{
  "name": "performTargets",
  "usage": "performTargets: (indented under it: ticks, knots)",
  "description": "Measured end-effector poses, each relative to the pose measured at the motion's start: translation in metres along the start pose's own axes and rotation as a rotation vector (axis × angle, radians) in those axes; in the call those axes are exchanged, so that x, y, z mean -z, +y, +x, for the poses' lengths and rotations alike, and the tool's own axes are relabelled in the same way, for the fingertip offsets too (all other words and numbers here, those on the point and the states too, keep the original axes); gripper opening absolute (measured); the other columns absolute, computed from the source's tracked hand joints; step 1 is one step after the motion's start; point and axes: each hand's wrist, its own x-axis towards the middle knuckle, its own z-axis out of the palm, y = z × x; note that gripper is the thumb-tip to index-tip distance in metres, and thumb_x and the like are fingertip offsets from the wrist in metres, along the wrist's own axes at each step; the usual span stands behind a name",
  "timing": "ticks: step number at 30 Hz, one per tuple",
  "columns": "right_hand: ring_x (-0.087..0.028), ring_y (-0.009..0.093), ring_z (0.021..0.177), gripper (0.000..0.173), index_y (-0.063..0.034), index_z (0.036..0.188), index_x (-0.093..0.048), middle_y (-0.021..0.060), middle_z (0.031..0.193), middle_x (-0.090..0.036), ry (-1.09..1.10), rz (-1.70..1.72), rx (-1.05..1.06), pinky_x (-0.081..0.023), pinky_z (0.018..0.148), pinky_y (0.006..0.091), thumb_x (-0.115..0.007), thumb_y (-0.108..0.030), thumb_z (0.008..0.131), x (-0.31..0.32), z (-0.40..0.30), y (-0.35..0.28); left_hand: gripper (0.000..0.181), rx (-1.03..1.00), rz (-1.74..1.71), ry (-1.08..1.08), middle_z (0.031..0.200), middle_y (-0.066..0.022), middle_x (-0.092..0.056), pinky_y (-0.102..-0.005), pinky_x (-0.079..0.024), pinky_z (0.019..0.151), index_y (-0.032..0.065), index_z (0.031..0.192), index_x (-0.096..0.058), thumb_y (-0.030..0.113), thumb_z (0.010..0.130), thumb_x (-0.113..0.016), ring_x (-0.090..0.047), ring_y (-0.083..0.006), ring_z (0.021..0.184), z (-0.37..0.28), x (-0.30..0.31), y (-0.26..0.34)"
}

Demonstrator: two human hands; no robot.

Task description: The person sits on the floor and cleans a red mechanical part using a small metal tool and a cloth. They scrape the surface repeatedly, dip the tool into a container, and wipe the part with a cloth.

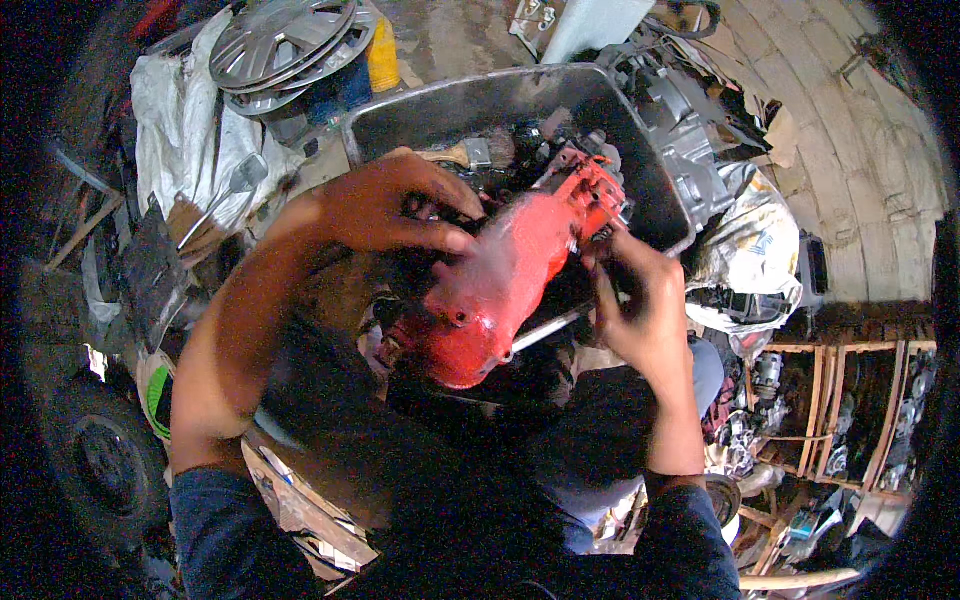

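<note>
A glossy red housing (487, 277), apparently painted metal with bolt holes, lies slantwise over the near side of a black tub (480, 90). My left hand (405, 199) is at its left edge, with the fingertips against the red surface and the other fingers curled into shadow. On the opposite side, my right hand (641, 292) grips the housing's edge near its narrower far end; the fingertips are partly hidden. A pale streak blurs the middle of the housing. Inside the tub, beyond my left hand, is a paintbrush (476, 154) with a wooden handle, among dark, wet-looking parts.
Stacked wheel covers (281, 45) sit on a blue container at far left, beside a white sack (176, 127). Grey metal castings (675, 127) and a white plastic bag (754, 240) flank the tub's right side. A tyre (112, 465) stands at lower left; wooden shelving (817, 412) is at right.
</note>
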Motion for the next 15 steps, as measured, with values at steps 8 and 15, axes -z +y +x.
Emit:
performTargets:
  ticks: [8,15]
  knots:
    - [-0.073,0.029,0.081,0.009,0.0032,0.093,-0.066,0.0174,0.085,-0.071,0.071,0.119,0.019,-0.055,0.075,0.0349,-0.065,0.008,0.085,-0.01,-0.014,0.004,0.039,0.034,-0.007,-0.022,0.116,-0.0158,-0.075,-0.0398,-0.056,0.097,0.0037,0.111,-0.077,0.032,0.085,-0.084,-0.071,-0.0291,0.112,0.001,0.001,0.001]
    - [-0.072,0.031,0.078,0.014,0.0028,0.095,-0.067,0.0175,0.085,-0.069,0.043,0.114,0.049,-0.054,0.072,0.0346,-0.065,0.009,0.083,-0.012,-0.024,-0.008,0.039,0.032,0.005,-0.009,0.118,-0.0161,-0.075,-0.0412,-0.055,0.099,0.0036,0.113,-0.077,0.028,0.084,-0.085,-0.07,-0.03,0.114,-0.002,0.0,-0.002]
